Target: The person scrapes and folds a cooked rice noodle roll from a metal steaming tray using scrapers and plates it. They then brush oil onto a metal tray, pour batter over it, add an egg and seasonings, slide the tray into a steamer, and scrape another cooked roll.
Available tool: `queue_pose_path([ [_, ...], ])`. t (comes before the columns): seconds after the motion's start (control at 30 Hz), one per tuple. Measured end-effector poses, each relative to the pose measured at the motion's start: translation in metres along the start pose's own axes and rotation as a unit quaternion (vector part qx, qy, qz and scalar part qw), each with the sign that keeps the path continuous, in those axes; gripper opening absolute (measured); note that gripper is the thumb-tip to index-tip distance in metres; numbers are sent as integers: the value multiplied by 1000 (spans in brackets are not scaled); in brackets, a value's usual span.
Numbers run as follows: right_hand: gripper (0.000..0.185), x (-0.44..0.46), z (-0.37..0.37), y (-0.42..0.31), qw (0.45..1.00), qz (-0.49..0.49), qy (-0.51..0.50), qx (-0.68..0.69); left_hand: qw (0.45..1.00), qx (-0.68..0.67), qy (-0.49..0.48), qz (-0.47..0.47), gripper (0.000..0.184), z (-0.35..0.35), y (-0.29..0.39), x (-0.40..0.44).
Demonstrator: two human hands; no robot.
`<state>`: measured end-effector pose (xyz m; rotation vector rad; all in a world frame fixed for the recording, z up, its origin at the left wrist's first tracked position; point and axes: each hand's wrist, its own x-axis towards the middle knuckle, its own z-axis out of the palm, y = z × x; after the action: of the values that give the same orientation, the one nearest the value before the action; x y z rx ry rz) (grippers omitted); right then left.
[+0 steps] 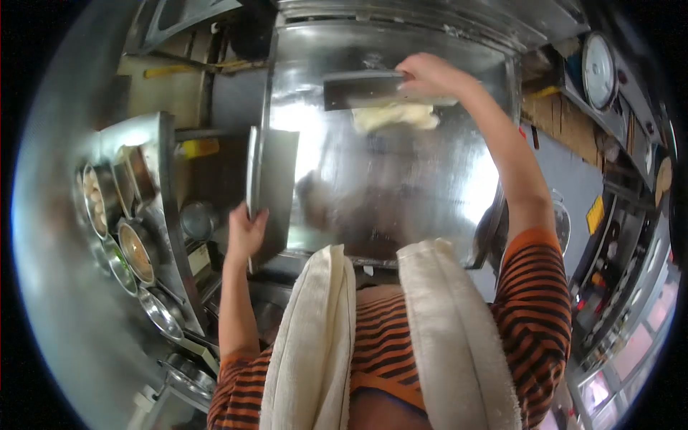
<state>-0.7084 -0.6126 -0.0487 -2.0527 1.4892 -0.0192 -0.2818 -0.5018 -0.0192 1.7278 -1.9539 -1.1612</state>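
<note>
My right hand (430, 75) is closed on the top edge of a wide, dark rectangular scraper (358, 92) at the far part of a shiny metal worktop (401, 179). Against the scraper's near edge lies a pale, soft lump (396, 117) that looks like dough or a folded cloth; I cannot tell which. At the worktop's left side, my left hand (247, 229) grips the raised edge of a flat metal panel (276, 172), its fingers wrapped over the rim. The panel overlaps the left border of the worktop.
On the left shelf stand several metal bowls, among them one with round pale items (94, 197) and one with brownish contents (136, 251). A yellow-handled tool (197, 148) sits near them. At right are a round lid (598, 70) and a yellow object (595, 215).
</note>
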Motion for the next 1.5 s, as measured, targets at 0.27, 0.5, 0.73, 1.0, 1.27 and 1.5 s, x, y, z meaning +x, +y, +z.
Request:
queue_pose_path([
  [0.27,9,-108,114,-92,997,57,-20,-40,937,252,-94,222,14,54,59,206],
  [0.5,12,-53,89,-67,975,120,166,-90,804,306,-315,402,21,125,121,209],
  [0.73,9,-154,127,-100,951,169,246,-87,945,133,-173,243,25,92,66,213],
  [1.0,23,-117,54,-117,846,402,345,-63,980,153,-101,80,21,28,-16,101],
  [1.27,20,-52,81,-62,872,414,255,-47,998,33,-42,28,17,43,-56,39],
  [1.5,20,-31,95,-80,881,405,243,-26,997,34,-64,-22,18,41,-56,39],
])
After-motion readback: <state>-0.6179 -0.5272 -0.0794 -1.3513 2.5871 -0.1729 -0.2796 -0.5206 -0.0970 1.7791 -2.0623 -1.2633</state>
